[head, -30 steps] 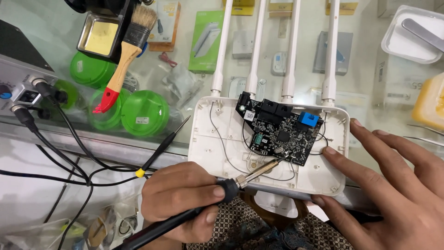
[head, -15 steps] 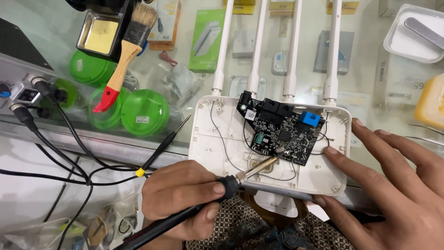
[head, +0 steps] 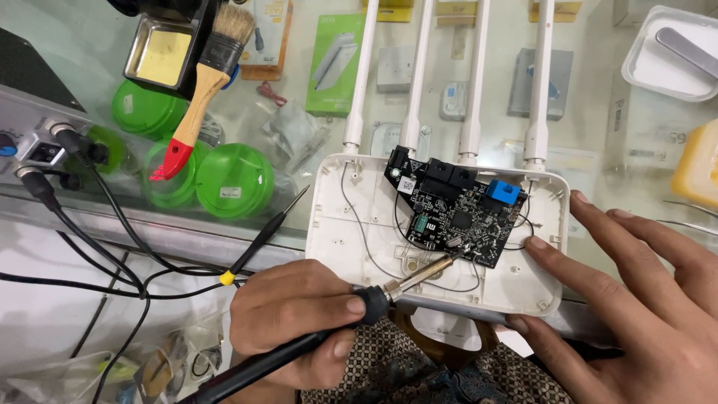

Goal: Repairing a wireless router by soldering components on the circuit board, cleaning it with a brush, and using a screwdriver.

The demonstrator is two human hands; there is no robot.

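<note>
Soldering on an opened router

The left hand (head: 295,322) grips tight the soldering iron (head: 374,295), tip at the circuit board (head: 456,213) at 2 o'clock; the right hand (head: 636,299) lies open, flat on the white router shell (head: 351,224).

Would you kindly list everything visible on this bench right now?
router shell: one, white, centre, open.
circuit board: one, black, inside shell.
antennas: four, white, upright behind shell.
soldering iron: one, black handle, tip at board's lower edge.
brush: one, wooden, red tip, upper left.
round tubs: several, green, left.
probe: one, black, beside shell.
left hand: grips soldering iron.
right hand: fingertips on shell's right edge.
</note>
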